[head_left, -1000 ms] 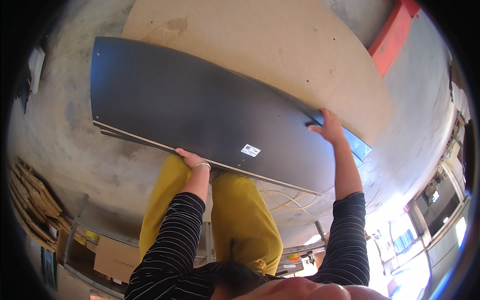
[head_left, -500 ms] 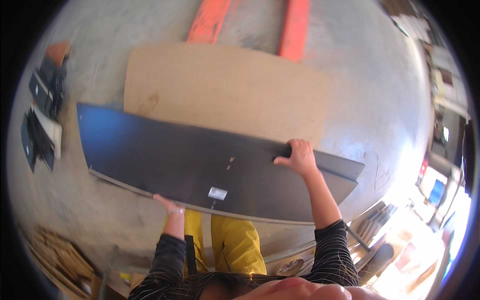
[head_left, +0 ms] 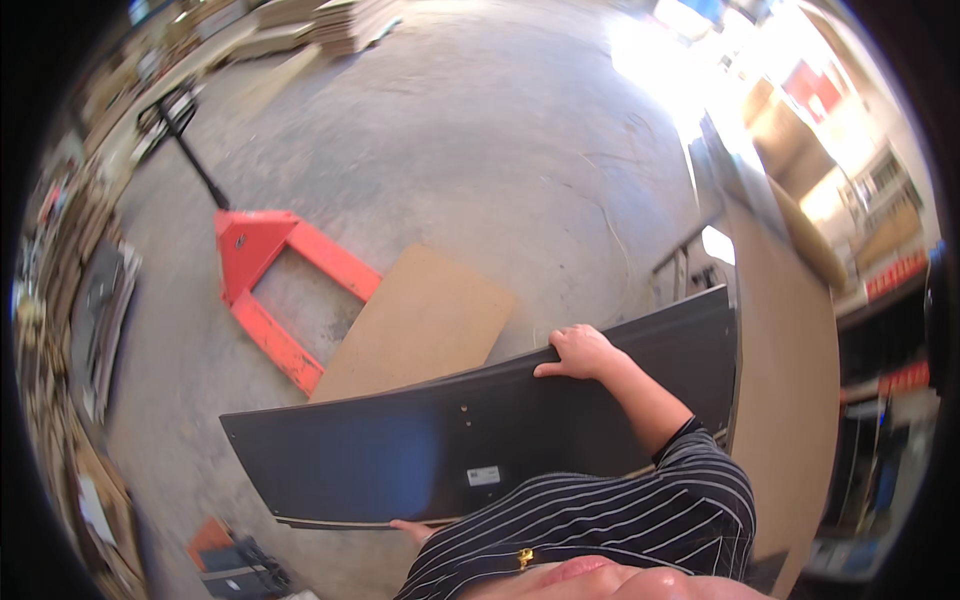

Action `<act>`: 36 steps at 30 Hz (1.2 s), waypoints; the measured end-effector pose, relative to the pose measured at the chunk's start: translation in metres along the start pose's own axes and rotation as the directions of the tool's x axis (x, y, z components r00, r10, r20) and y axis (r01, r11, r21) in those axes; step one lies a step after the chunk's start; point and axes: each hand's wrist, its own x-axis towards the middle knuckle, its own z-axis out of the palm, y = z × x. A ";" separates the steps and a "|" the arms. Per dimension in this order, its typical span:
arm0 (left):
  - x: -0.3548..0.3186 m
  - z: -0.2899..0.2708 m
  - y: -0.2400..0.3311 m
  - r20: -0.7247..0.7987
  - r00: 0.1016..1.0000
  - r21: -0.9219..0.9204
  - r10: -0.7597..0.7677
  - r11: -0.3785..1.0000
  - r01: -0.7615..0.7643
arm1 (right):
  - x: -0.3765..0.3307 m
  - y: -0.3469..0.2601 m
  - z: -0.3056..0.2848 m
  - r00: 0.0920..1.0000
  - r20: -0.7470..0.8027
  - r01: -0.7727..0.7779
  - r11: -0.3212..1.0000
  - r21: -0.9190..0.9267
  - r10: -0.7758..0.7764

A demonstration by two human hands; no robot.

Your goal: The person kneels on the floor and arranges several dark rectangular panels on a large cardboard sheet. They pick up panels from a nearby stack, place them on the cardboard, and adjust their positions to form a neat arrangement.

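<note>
Holding long, dark, flat panel crosswise: right grip is clasping far edge, left grip clasping near edge.

The white label on the dark panel is illegible.
</note>
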 end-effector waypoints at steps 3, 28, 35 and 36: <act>0.020 0.024 0.025 0.157 0.987 0.183 0.021 0.982 -0.050 | -0.065 0.012 0.021 0.985 -0.029 -0.165 0.982 0.096 0.169; -0.128 0.292 -0.122 0.256 0.758 0.966 -0.600 0.126 -0.227 | -0.406 -0.075 0.027 0.025 0.053 -0.880 -0.003 0.475 0.998; -0.187 0.325 -0.228 0.115 0.644 0.985 -0.756 0.002 -0.173 | -0.459 -0.028 0.045 -0.123 0.300 -0.826 -0.265 0.497 0.946; -0.194 0.334 -0.244 0.064 0.635 0.987 -0.770 -0.044 -0.153 | -0.462 -0.022 0.046 -0.144 0.310 -0.813 -0.291 0.504 0.940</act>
